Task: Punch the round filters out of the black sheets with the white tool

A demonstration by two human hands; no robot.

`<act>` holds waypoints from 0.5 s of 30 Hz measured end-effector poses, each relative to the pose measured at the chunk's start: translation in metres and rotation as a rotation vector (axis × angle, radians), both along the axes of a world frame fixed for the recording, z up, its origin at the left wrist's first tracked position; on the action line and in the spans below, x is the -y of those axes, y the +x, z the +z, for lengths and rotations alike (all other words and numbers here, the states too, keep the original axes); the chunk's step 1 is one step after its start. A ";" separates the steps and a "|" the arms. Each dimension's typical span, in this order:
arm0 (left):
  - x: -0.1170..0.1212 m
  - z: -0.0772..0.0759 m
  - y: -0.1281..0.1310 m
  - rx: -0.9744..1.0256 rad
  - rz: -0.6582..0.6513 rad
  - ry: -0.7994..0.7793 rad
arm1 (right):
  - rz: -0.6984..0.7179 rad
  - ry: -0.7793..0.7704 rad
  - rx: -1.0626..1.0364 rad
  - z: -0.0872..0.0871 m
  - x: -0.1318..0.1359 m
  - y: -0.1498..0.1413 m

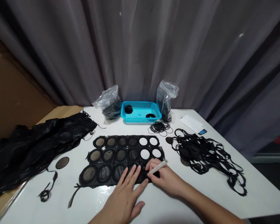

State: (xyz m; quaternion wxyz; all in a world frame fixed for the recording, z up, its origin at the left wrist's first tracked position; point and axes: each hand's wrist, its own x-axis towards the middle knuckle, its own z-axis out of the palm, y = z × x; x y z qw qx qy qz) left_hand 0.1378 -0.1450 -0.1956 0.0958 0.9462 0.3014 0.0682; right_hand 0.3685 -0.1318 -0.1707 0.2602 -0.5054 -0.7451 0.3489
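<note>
Left hand [125,197] rests splayed on black ringed sheet [120,154]; right grip [163,176] pinches cutter [157,167], perhaps.

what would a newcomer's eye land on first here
The bright blue basket stands out at the back of the white table, between two clear bags. Nearer, four white circles show at the far right of a black sheet; the left hand rests on it, the right hand grips a pale stick.

A grey curtain [140,46] hangs in folds behind the white table [135,128]; a brown panel [14,77] stands left.
</note>
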 end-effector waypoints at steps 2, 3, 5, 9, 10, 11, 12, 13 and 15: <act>-0.001 0.001 0.000 -0.014 -0.006 -0.002 | 0.043 0.072 0.063 -0.004 0.006 -0.003; -0.002 0.001 0.000 -0.016 -0.007 -0.004 | 0.073 0.122 0.109 -0.007 0.008 -0.005; -0.003 0.001 0.000 -0.009 -0.006 -0.009 | 0.115 0.226 0.209 -0.014 0.012 -0.007; -0.001 -0.001 -0.003 0.035 -0.001 -0.027 | -0.132 0.306 0.254 -0.017 -0.003 0.012; -0.001 -0.001 -0.004 0.046 0.000 -0.035 | -0.239 0.301 0.232 -0.015 -0.009 0.021; 0.000 0.000 -0.005 0.054 0.002 -0.045 | -0.340 0.292 0.204 -0.013 -0.015 0.032; -0.001 0.001 -0.005 0.060 0.002 -0.056 | -0.420 0.275 0.173 -0.009 -0.019 0.043; -0.002 0.003 -0.005 0.064 0.001 -0.067 | -0.470 0.248 0.140 -0.005 -0.022 0.052; -0.007 0.007 0.000 0.069 -0.016 -0.083 | -0.474 0.170 0.076 0.002 -0.020 0.064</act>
